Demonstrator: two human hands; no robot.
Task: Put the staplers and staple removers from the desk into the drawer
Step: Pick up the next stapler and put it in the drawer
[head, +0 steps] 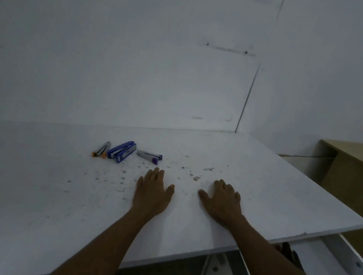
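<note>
On the white desk (29, 198) lie three items in a row. At the left is a silver staple remover with orange tips (101, 150). A blue stapler (122, 151) lies beside it. A silver staple remover with a purple end (149, 156) lies to the right. My left hand (152, 190) rests flat on the desk, palm down, just below the purple-ended remover and holding nothing. Flat on the desk to the right, my right hand (222, 199) is also empty. The white drawer (353, 263) stands pulled out under the desk's right corner.
A white wall rises behind the desk. A tan wooden cabinet (359, 183) stands to the right, beyond the desk edge. Dark specks and small debris are scattered on the desk around my hands. The desk's white frame shows below its front edge.
</note>
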